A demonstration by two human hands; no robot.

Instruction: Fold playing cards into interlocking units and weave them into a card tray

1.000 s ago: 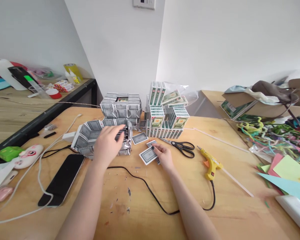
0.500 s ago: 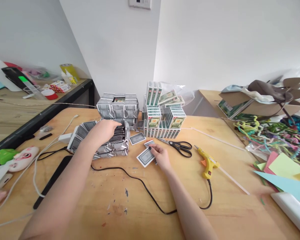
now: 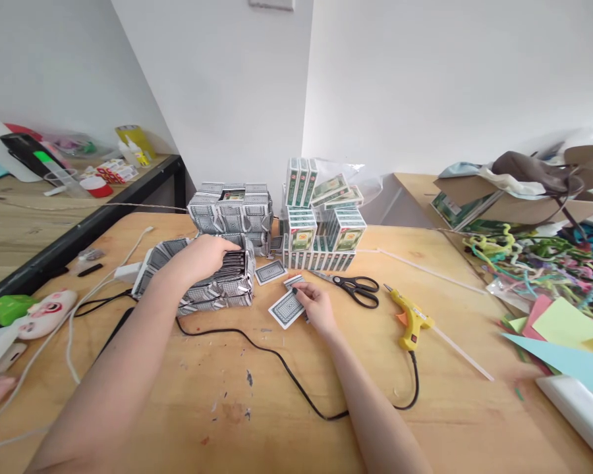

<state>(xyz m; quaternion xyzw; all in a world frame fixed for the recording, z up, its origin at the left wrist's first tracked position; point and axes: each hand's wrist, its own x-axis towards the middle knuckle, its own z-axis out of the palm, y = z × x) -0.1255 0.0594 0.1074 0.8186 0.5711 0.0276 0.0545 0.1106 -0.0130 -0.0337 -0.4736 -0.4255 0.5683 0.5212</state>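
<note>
A blocky structure of folded playing cards stands on the left of the table. My left hand reaches over its top and grips it at the far upper edge, one finger pointing right beside a slot packed with dark card edges; the other fingers are mostly hidden. My right hand pinches a playing card, patterned back up, low over the table. Another card lies partly under that hand, and a loose card rests beside the structure. Behind stands a second folded-card block.
Green-and-white card boxes are stacked at the back. Black-handled scissors and a yellow glue gun lie to the right, its black cord crossing the table in front. Pipe cleaners and coloured paper fill the right side.
The view has shifted slightly. Both hands stay almost where they were, the right still on the card and the left still on the card structure.
</note>
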